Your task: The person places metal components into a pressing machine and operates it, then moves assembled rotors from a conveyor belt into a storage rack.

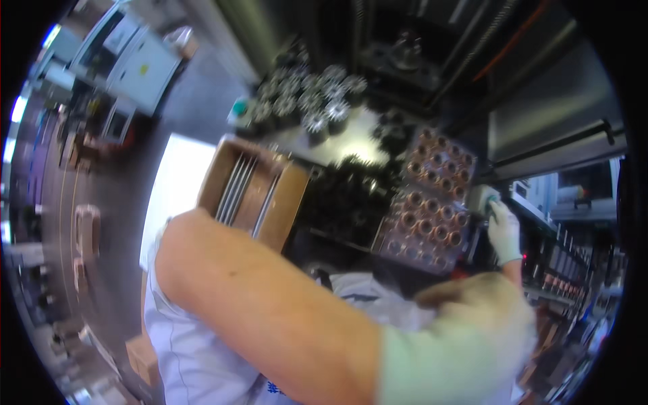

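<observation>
Reaching out to the right side, your right hand [503, 233] in its pale glove rests on a small grey-green thing [483, 197] at the edge of the machine; the fingers lie over it, but I cannot tell if they really grip it. This thing stands just beside the lower tray [424, 229], at its right rim.

Your left forearm crosses the picture from the middle to the lower right, very near to the camera. The left hand [466, 344] is also gloved, but it is blurred, so I cannot tell if it is closed or loose, and nothing can be seen in it.

Two dark trays lie side by side with many pockets. The lower tray and the upper tray [440, 160] each hold rows of round copper-coloured rings, one in each pocket. Left of them stands an open cardboard box [251, 189] with long thin metal rods [237, 185] lying inside along its length. Behind the box, on a bright plate, shiny toothed gears [312, 101] stand close together in a group, and a few dark gears [391, 131] lie between them and the trays.
</observation>
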Tool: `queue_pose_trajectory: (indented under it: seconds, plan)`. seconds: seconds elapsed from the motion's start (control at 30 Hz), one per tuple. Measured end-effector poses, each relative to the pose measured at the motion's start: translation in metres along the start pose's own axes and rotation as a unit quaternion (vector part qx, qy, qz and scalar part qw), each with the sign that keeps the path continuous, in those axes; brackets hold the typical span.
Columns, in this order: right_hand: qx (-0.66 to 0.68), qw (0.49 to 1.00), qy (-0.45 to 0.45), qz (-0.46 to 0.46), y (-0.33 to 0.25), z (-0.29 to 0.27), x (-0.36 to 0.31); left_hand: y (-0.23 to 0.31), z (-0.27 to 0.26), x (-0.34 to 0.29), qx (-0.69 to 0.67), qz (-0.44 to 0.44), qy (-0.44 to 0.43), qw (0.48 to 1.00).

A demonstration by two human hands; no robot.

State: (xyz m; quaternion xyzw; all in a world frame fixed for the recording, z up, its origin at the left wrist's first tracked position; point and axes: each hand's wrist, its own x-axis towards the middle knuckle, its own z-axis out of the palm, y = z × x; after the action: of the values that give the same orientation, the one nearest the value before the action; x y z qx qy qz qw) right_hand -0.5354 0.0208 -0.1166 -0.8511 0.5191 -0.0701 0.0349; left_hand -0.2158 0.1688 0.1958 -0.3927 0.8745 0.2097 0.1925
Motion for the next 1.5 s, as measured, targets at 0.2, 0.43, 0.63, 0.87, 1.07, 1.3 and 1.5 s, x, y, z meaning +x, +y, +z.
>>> queue_pose_trajectory:
  seconds: [0.2, 0.43, 0.63, 0.87, 1.07, 1.3, 1.5]
  plan:
    - [0.072, 0.995, -0.073, 0.008, 0.026, -0.001, 0.000, 0.028, 0.045, -0.018, -0.024, -0.051, -0.084, 0.995]
    - [0.070, 0.993, -0.100, -0.002, 0.037, -0.003, 0.004, 0.063, 0.097, -0.047, -0.057, -0.177, -0.056, 0.981]
    - [0.001, 0.997, -0.073, 0.007, 0.042, 0.010, 0.015, 0.014, 0.210, -0.117, -0.206, -0.382, 0.147, 0.889]
    - [0.189, 0.962, -0.094, -0.174, -0.195, -0.017, 0.007, -0.084, 0.461, -0.210, -0.338, -0.692, 0.449, 0.453]
    - [0.227, 0.893, -0.194, -0.337, -0.381, -0.009, -0.022, -0.098, 0.508, -0.165, -0.545, -0.584, 0.451, 0.398]
    - [0.239, 0.824, -0.232, -0.458, -0.472, 0.002, -0.031, -0.054, 0.476, -0.234, -0.429, -0.548, 0.594, 0.404]
    - [0.382, 0.731, -0.296, -0.481, -0.562, 0.040, 0.010, 0.098, 0.458, -0.354, -0.528, -0.358, 0.753, 0.162]
